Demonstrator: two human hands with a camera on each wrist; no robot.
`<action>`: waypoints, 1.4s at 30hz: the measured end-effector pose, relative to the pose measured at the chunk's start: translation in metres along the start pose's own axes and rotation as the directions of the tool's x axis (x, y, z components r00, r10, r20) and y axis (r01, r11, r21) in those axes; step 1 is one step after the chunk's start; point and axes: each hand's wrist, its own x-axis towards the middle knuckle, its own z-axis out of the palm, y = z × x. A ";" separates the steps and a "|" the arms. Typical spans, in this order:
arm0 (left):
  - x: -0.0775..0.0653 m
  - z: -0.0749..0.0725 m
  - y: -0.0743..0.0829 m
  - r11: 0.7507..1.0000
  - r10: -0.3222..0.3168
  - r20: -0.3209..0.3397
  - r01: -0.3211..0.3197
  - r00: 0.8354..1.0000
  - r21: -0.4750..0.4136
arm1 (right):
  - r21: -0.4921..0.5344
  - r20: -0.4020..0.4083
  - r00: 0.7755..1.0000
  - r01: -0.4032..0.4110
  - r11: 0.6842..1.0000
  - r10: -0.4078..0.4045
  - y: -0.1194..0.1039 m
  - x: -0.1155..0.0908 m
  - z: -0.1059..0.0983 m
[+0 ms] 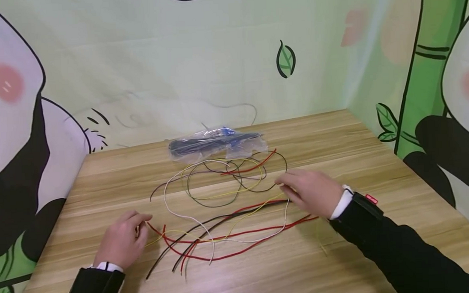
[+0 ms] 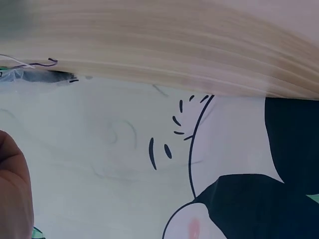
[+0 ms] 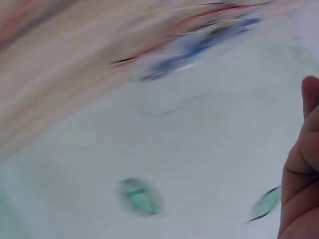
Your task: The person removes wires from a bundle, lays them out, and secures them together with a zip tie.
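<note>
Wide-open table (image 1: 349, 159) on the right, folks, a broad lane between the right hand (image 1: 313, 193) and the side wall (image 1: 366, 66)! More bare wood beyond the left hand (image 1: 122, 239), up toward the far left corner, and a strip on the near side, below the red wires (image 1: 231, 256). But between the hands, traffic! Black wires (image 1: 150, 274) cross the red, the white wire (image 1: 165, 195) links them to the loops (image 1: 213, 207) behind: no low path through. The bag (image 1: 218, 145) blocks the back; the right sleeve (image 1: 399, 240) bars the near right.
</note>
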 end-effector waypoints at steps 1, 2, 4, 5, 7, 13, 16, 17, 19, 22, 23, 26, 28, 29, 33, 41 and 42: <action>0.002 0.000 0.000 1.000 -0.003 -0.017 0.003 1.000 0.002 | 0.023 0.008 0.999 0.033 0.999 -0.033 -0.009 0.012 0.001; 0.004 0.001 -0.001 1.000 -0.003 -0.035 0.003 0.999 0.003 | 0.043 0.018 0.998 0.065 0.997 -0.066 -0.018 0.023 0.003; 0.007 0.002 -0.001 1.000 -0.009 -0.064 0.010 0.998 0.009 | 0.080 0.070 0.992 0.103 0.991 -0.108 -0.035 0.046 0.009; 0.008 0.002 -0.001 1.000 -0.012 -0.079 0.013 0.997 0.011 | 0.094 0.106 0.987 0.109 0.990 -0.119 -0.043 0.057 0.013; 0.010 0.004 0.001 1.000 -0.020 -0.107 0.021 0.994 0.016 | 0.112 0.190 0.974 0.103 0.988 -0.123 -0.056 0.078 0.023; 0.012 0.012 0.006 0.999 -0.034 -0.154 0.036 0.988 0.011 | 0.050 0.452 0.892 -0.007 0.999 -0.016 -0.085 0.127 0.066; 0.012 0.014 0.008 0.999 -0.032 -0.155 0.035 0.987 0.014 | -0.054 0.524 0.849 -0.049 0.997 0.070 -0.096 0.140 0.089; 0.011 0.015 0.009 0.999 -0.032 -0.155 0.035 0.987 0.015 | -0.081 0.539 0.836 -0.064 0.995 0.098 -0.099 0.143 0.096; 0.011 0.015 0.010 0.999 -0.038 -0.156 0.041 0.987 0.017 | -0.133 0.553 0.822 -0.075 0.988 0.137 -0.103 0.146 0.107; 0.011 0.015 0.012 0.998 -0.049 -0.149 0.054 0.988 0.024 | -0.169 0.559 0.811 -0.095 0.981 0.174 -0.107 0.148 0.119; 0.011 0.015 0.012 0.998 -0.050 -0.146 0.054 0.988 0.026 | -0.177 0.557 0.811 -0.095 0.980 0.179 -0.108 0.149 0.121; 0.011 0.015 0.012 0.998 -0.057 -0.139 0.062 0.989 0.031 | -0.189 0.555 0.810 -0.098 0.977 0.189 -0.111 0.149 0.127; 0.011 0.015 0.011 0.998 -0.056 -0.144 0.061 0.988 0.033 | -0.189 0.554 0.811 -0.098 0.977 0.189 -0.112 0.148 0.129; 0.011 0.015 0.011 0.998 -0.052 -0.150 0.058 0.987 0.034 | -0.188 0.554 0.812 -0.094 0.978 0.184 -0.111 0.148 0.130; 0.012 0.017 0.011 0.999 -0.036 -0.163 0.042 0.986 0.034 | -0.177 0.543 0.822 -0.089 0.980 0.172 -0.110 0.149 0.131; 0.011 0.017 0.011 0.999 -0.024 -0.158 0.031 0.987 0.041 | -0.023 0.442 0.876 -0.206 0.978 0.195 -0.103 0.157 0.119; 0.011 0.017 0.011 0.999 -0.021 -0.158 0.028 0.987 0.041 | 0.005 0.421 0.886 -0.218 0.976 0.196 -0.102 0.158 0.118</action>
